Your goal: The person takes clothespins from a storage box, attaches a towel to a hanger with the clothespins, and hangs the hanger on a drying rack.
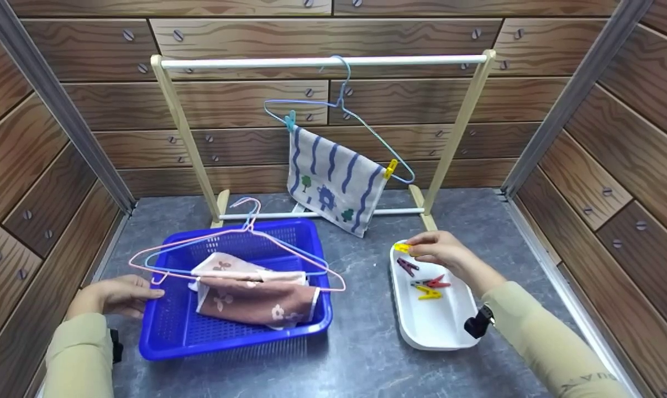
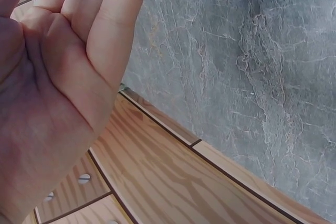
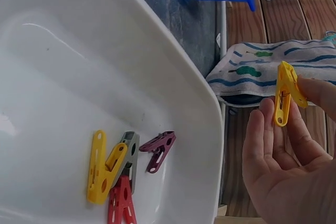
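L hand (image 1: 124,294) w/ fingers extended at L edge of blue basket (image 1: 228,344), R hand (image 1: 438,249) pinches yellow clothespin (image 3: 283,95) over far edge of white tray (image 1: 430,329), long axis approx. crosswise, narrow end twd basket.

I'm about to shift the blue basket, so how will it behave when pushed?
The basket is probably light, given its thin-looking, hole-filled sides. Its broad, low shape should resist tipping. The hangers jutting past its edges might shift.

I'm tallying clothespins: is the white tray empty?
Not empty: four clothespins lie inside the white tray; the right hand pinches a fifth clothespin.
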Tool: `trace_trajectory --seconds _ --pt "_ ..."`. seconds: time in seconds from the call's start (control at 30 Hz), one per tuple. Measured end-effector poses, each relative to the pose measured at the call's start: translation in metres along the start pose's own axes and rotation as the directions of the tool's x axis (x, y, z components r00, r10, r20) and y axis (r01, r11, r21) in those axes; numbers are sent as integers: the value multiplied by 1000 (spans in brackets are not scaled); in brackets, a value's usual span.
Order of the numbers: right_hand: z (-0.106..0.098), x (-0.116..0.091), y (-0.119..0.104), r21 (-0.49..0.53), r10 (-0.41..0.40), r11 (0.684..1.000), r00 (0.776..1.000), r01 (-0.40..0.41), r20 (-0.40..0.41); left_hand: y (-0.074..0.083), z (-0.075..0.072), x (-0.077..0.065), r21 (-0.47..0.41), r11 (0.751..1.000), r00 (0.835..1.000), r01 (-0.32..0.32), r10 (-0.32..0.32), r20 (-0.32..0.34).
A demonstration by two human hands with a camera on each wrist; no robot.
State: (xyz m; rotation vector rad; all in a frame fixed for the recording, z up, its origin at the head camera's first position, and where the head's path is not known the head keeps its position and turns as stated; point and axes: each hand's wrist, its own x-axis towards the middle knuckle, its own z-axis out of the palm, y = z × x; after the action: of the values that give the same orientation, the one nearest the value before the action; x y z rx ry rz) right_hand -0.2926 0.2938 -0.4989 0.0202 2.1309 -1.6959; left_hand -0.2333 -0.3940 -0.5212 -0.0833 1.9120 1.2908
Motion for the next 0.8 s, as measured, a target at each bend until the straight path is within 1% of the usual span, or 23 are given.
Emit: trace_trajectory --seconds 0.2,0.3,0.47,0.63,0.8 --pt "4 -3 -9 18 -2 1000 1000 2 14 -1 1 0 -9 1000 1000 -3 3 7" --pt "5 -4 -14 12 -19 1000 999 19 28 -1 1 -1 -7 1000 1000 -3 3 8" --pt "10 -6 -23 5 -45 999 998 45 45 4 3 -4 20 1000 1000 9 -8 -20" --pt "13 -11 -31 58 -73 996 995 69 70 10 5 -7 48 999 999 22 -19 -45" --pt "14 -15 -38 113 -105 989 992 96 75 12 6 -8 53 999 1000 11 -10 -27"
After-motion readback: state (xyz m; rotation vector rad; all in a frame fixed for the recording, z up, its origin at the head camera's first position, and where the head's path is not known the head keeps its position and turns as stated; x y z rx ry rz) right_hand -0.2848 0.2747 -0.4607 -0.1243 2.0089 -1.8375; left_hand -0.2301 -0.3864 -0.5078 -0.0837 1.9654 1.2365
